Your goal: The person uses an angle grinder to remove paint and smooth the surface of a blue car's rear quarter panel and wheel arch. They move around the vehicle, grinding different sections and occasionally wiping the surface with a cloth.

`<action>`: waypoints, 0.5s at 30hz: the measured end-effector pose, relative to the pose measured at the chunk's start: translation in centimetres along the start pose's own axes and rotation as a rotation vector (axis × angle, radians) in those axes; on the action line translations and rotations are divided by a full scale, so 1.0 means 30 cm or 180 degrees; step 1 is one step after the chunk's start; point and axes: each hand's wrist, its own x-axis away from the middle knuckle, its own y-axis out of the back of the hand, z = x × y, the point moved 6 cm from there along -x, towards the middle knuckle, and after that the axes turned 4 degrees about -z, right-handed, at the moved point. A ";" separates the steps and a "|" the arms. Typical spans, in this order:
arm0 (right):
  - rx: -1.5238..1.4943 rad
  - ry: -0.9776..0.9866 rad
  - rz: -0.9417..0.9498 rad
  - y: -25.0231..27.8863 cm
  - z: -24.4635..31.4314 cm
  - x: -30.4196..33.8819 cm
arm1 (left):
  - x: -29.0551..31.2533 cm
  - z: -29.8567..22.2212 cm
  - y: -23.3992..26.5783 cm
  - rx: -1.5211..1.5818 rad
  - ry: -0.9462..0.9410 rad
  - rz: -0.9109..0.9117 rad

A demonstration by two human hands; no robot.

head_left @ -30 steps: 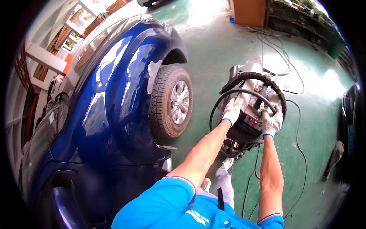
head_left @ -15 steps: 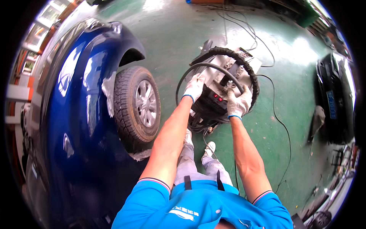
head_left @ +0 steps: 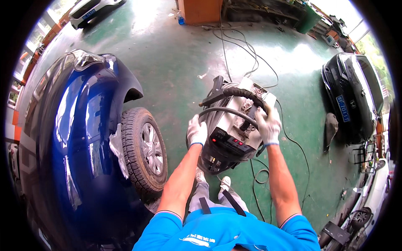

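Note:
A wheeled welding machine [head_left: 224,145] with a pale top and small red lit displays stands on the floor in front of me. Thick black cables loop over it: a smooth cable [head_left: 228,109] and a cloth-wrapped one [head_left: 244,93]. My left hand [head_left: 197,130], in a white knit glove, is closed at the machine's left side, around the smooth cable's bend; its fingertips are partly hidden. At the right side, my gloved right hand [head_left: 268,124] is closed on the cables where they come together. Its palm side cannot be seen.
On my left stands a blue car [head_left: 90,159] with a torn edge beside its front wheel [head_left: 144,148]. A black car [head_left: 349,98] is at the right. Thin cables [head_left: 253,54] trail across the green floor [head_left: 180,75]. An orange block [head_left: 201,11] stands at the far side.
The view has tilted up, showing more of the far floor. The machine appears turned, its display now more visible. My left hand has moved from its top to the side; my right still grips the cables.

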 end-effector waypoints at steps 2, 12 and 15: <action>0.0193 0.0398 0.0148 -0.070 0.086 -0.152 | -0.038 -0.125 0.001 0.0133 -0.1009 -0.0255; 0.1314 0.1429 0.2337 -0.668 0.251 -0.413 | 0.365 -0.640 -0.386 0.1491 -0.2305 0.2208; 0.1497 0.1774 0.2615 -0.795 0.276 -0.409 | 0.422 -0.609 -0.440 0.1009 -0.2010 0.2634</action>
